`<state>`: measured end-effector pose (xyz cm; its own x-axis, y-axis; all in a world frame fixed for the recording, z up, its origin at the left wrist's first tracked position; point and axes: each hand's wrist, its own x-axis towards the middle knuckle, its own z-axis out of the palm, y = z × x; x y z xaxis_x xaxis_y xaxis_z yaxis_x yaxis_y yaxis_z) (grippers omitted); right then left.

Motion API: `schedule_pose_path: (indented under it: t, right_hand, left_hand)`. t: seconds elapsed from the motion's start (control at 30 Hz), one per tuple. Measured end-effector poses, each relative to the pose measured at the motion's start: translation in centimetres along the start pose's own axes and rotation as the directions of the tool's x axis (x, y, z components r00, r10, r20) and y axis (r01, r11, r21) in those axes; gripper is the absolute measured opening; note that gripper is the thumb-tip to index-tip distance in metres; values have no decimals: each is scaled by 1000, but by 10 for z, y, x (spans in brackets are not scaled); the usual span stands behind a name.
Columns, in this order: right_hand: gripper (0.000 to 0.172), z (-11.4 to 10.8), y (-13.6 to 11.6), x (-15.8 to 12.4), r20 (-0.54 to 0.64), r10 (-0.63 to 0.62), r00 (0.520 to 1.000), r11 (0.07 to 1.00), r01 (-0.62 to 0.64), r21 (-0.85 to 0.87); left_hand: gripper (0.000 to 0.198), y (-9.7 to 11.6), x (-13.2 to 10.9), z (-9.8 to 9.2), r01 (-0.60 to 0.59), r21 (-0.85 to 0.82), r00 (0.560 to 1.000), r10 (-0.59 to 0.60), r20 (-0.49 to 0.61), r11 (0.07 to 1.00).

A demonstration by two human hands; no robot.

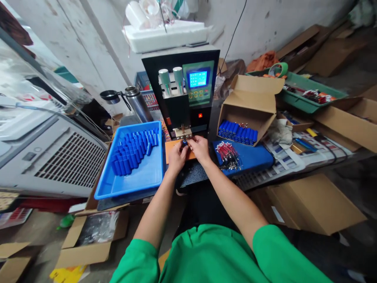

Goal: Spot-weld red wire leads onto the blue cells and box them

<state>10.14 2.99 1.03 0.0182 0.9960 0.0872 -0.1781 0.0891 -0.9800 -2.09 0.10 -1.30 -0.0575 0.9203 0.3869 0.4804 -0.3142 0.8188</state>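
My left hand (178,155) and my right hand (199,147) meet over an orange pad (170,150) in front of a black spot-welding machine (188,88). Together their fingers pinch a small blue battery cell (184,142), held up right under the machine's welding pins (183,131). Both hands are closed on the cell. A blue tray (147,175) with several blue cells lies to the left of my left hand. A bunch of red-and-white leads (228,155) rests on a blue pad (250,157) to the right of my right hand.
An open cardboard box (253,104) on its side holds several blue cells. A steel flask (138,103) stands behind the tray. A green tray (306,94) with parts sits at the back right. Cardboard boxes lie on the floor (312,204), and a white cooler unit (53,157) stands left.
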Motion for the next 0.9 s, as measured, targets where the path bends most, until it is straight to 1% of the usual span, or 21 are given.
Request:
schedule_pose_path:
  t: [0.1,0.2,0.43,0.63,0.77,0.9]
  right_hand:
    - [31,1,-1,-1,-30,-46,998,998,45,-32]
    - [31,1,-2,-2,-35,-55,998,996,52,-78]
    - [29,0,-1,-2,-35,-90,995,990,86,-116]
    - [25,0,-1,-2,-40,-77,996,990,72,-123]
    - [27,-1,1,-2,-53,-75,996,985,66,-162]
    - [27,-1,1,-4,-54,-81,995,985,72,-156]
  left_hand:
    - [29,4,0,-1,-6,11,1000,6,-2,1000]
    - [29,6,0,-2,-4,32,1000,4,-1,999]
    - [25,7,-1,-2,13,68,1000,-13,8,998]
    - [26,5,-3,-1,-3,75,1000,3,-4,997]
    - [27,2,-4,1,-10,71,1000,12,-26,997]
    - [27,2,-5,1,-12,67,1000,14,-24,998]
